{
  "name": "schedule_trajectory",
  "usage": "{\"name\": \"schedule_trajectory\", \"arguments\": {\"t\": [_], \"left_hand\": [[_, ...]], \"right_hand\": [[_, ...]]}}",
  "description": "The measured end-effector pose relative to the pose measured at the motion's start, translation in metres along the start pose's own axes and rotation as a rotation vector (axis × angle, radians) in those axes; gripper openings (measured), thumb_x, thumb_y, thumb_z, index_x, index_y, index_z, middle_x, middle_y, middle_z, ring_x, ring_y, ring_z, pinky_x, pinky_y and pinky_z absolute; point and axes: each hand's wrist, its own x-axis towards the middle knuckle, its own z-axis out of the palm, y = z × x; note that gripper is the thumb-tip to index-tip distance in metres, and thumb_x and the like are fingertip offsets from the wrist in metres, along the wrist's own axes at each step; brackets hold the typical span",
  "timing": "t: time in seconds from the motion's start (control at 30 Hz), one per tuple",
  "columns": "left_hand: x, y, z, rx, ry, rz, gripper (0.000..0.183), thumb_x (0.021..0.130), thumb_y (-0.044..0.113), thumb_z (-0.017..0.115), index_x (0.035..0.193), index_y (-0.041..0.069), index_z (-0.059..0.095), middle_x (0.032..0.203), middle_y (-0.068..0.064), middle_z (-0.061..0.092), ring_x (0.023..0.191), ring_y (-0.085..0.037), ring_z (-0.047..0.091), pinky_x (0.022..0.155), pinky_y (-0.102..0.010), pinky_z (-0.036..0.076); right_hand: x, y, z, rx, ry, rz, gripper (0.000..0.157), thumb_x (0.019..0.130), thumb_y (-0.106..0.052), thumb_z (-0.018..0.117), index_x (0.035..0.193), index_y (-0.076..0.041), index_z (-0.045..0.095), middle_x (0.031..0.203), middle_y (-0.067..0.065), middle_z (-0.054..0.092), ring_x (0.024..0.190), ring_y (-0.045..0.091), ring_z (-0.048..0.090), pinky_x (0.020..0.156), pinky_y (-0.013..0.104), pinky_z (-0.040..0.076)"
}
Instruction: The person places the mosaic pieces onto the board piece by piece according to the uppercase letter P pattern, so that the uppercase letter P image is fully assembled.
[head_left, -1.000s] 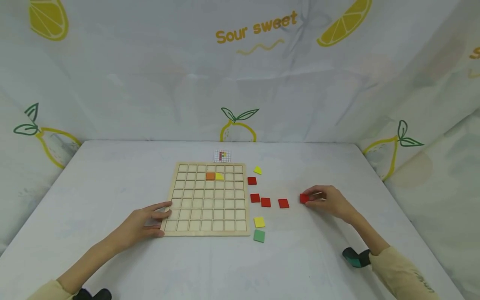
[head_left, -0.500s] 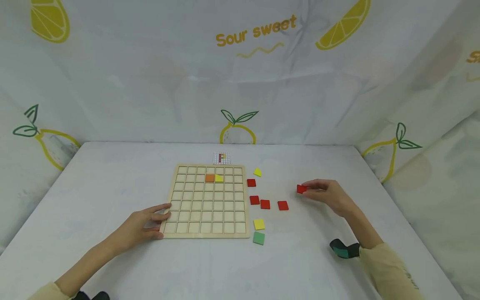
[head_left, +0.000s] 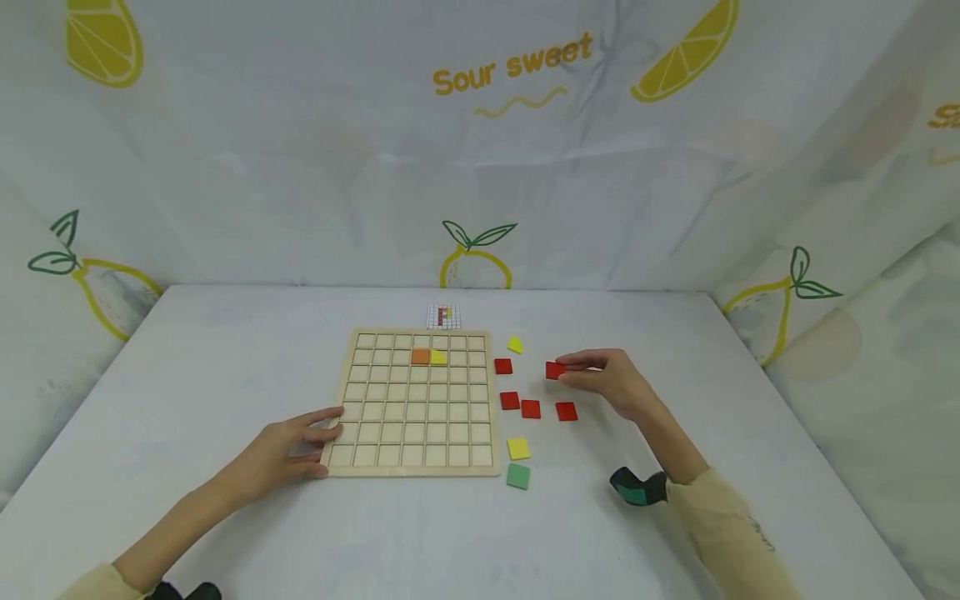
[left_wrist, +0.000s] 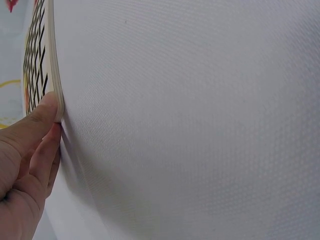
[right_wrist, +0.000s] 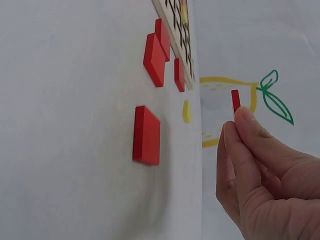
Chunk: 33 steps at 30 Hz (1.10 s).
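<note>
A square wooden grid board (head_left: 416,417) lies on the table. One orange tile (head_left: 421,357) and a yellow corner-cut tile (head_left: 438,357) sit side by side in its upper cells. My left hand (head_left: 288,450) grips the board's near-left corner; in the left wrist view the thumb (left_wrist: 42,112) presses the edge. Right of the board, my right hand (head_left: 606,379) pinches a red square tile (head_left: 553,370) between thumb and fingers. The right wrist view shows that tile (right_wrist: 236,102) raised off the table, on edge. Below it lies another red tile (head_left: 566,411).
Red tiles (head_left: 530,409) lie scattered beside the board's right edge. A yellow curved-edge tile (head_left: 515,344) is behind them; a yellow square tile (head_left: 518,448) and a green tile (head_left: 517,476) are in front. A small printed pattern card (head_left: 444,316) lies behind the board.
My right hand has lifted the red tile from the table and carried it left toward the board. My left hand stays at the board's corner.
</note>
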Motion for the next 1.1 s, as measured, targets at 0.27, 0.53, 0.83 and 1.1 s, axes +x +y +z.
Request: {"name": "schedule_trajectory", "arguments": {"t": [0.27, 0.53, 0.83, 1.1], "left_hand": [[0.000, 0.001, 0.002, 0.012, -0.004, -0.024, 0.060, 0.077, 0.007, 0.078, 0.127, -0.015, 0.052, 0.141, -0.027, 0.044, 0.105, -0.034, 0.063, 0.078, -0.023, 0.057], [0.000, 0.002, 0.000, 0.045, -0.002, -0.021, 0.056, 0.077, 0.006, 0.078, 0.123, -0.015, 0.056, 0.141, -0.027, 0.044, 0.107, -0.036, 0.061, 0.079, -0.025, 0.058], [-0.003, -0.002, 0.001, 0.044, 0.014, 0.019, 0.055, 0.076, 0.006, 0.078, 0.121, -0.017, 0.056, 0.139, -0.028, 0.045, 0.106, -0.037, 0.061, 0.078, -0.025, 0.058], [0.000, 0.000, 0.001, 0.089, 0.016, -0.002, 0.057, 0.076, 0.011, 0.079, 0.122, -0.014, 0.058, 0.140, -0.024, 0.047, 0.111, -0.035, 0.060, 0.084, -0.028, 0.056]], "right_hand": [[0.014, -0.016, 0.021, 0.082, -0.002, 0.040, 0.036, 0.087, -0.008, 0.072, 0.121, 0.001, 0.065, 0.120, 0.018, 0.063, 0.109, 0.029, 0.059, 0.090, 0.028, 0.055], [0.027, -0.030, 0.041, 0.161, -0.030, 0.031, 0.034, 0.087, -0.005, 0.071, 0.120, 0.001, 0.065, 0.117, 0.015, 0.064, 0.106, 0.024, 0.058, 0.090, 0.028, 0.054], [0.040, -0.044, 0.065, 0.244, -0.061, 0.059, 0.032, 0.085, -0.006, 0.073, 0.116, -0.001, 0.068, 0.112, 0.010, 0.066, 0.098, 0.018, 0.060, 0.089, 0.027, 0.054], [0.048, -0.050, 0.083, 0.303, -0.081, 0.041, 0.032, 0.084, -0.003, 0.074, 0.115, 0.002, 0.068, 0.106, 0.011, 0.069, 0.084, 0.012, 0.064, 0.078, 0.023, 0.057]]}}
